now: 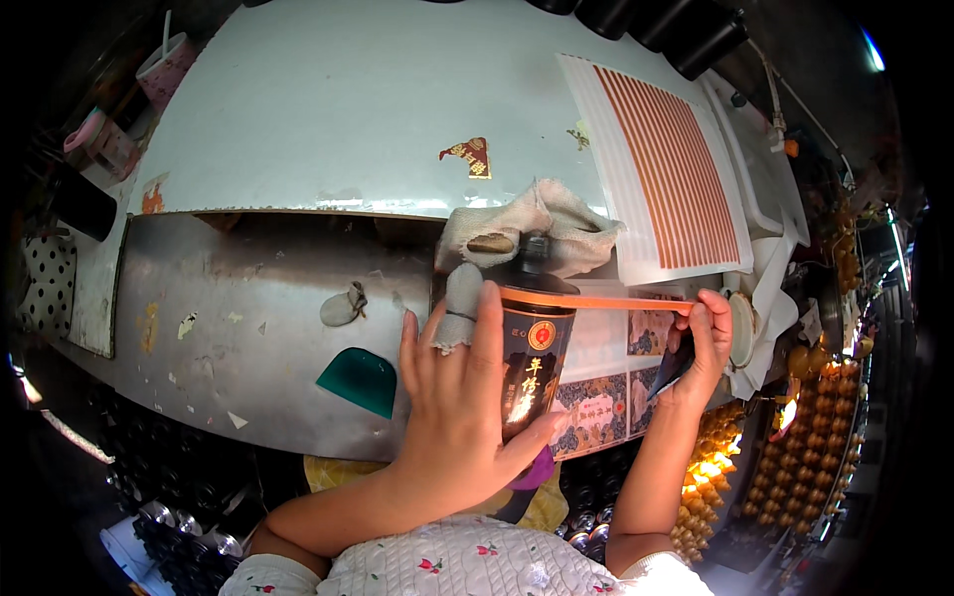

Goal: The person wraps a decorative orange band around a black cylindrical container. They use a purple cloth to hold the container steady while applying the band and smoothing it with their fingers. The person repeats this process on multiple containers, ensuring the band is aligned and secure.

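My left hand [452, 407] holds a black bottle [535, 368] with gold lettering and a round red emblem, thumb on one side and fingers along the other. A pale cloth cover [460, 308] wraps one of its fingertips. The bottle tilts, its narrow dark neck [534, 252] pointing away from me. An orange strip [616, 302] lies against the bottle near its shoulder and stretches out to the right. The strip's far end is pinched by my right hand [703, 343]. Something dark shows below the right palm; I cannot make it out.
A white sheet with rows of orange strips [666, 169] lies at right. Behind the bottle is a crumpled cloth [542, 219]. On the metal surface are a green scraper [360, 381] and a small cloth piece [343, 306]. Printed label sheets [591, 417] lie beside the bottle.
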### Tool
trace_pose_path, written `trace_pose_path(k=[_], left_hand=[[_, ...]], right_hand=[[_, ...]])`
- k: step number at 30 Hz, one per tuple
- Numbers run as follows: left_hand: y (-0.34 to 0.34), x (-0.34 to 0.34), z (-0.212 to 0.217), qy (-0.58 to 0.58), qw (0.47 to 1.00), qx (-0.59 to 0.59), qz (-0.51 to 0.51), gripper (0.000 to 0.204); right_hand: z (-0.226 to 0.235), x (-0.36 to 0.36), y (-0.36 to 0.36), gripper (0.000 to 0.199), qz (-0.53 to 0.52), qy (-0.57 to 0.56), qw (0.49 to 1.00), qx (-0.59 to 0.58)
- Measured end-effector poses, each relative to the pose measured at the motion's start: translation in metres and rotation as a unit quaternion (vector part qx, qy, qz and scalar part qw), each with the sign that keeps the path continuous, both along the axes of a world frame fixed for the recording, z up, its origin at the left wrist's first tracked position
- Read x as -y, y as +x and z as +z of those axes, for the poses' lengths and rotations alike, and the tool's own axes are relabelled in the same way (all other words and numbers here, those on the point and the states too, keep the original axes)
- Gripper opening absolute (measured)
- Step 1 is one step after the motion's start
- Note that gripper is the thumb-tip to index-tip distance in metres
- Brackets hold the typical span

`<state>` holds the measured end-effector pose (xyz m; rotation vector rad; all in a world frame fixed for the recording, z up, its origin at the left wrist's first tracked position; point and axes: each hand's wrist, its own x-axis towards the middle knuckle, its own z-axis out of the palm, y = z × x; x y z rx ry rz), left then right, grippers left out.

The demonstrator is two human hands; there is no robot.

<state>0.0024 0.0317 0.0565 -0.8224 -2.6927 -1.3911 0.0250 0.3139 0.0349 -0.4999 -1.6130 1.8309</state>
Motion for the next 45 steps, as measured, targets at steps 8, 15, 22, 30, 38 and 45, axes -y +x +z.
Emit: trace_pose_path(k=[8, 15, 22, 30, 38, 45], left_hand=[[0.003, 0.006, -0.005, 0.031, 0.997, 0.073, -0.004, 0.115], [0.001, 0.002, 0.008, -0.059, 0.994, -0.09, -0.028, 0.093], [0.002, 0.003, -0.005, 0.048, 0.998, 0.038, 0.009, 0.108], [-0.017, 0.021, -0.037, 0.205, 0.96, 0.183, -0.062, 0.106], [0.019, 0.034, -0.017, -0.017, 0.977, -0.164, -0.138, 0.1], [0.01, 0.061, -0.053, -0.025, 0.977, -0.06, -0.205, 0.131]], right_hand=[[0.009, 0.004, -0.003, 0.012, -0.004, 0.006, 1.0, -0.02], [0.008, 0.005, -0.003, 0.012, -0.024, 0.0, 1.0, -0.016], [0.014, 0.009, -0.003, 0.013, -0.034, 0.009, 0.999, -0.029], [0.007, 0.015, -0.002, 0.013, 0.026, -0.016, 1.0, -0.004], [0.017, 0.04, -0.001, 0.014, 0.073, 0.0, 0.997, -0.033], [0.03, 0.054, 0.005, 0.019, 0.103, 0.02, 0.994, -0.044]])
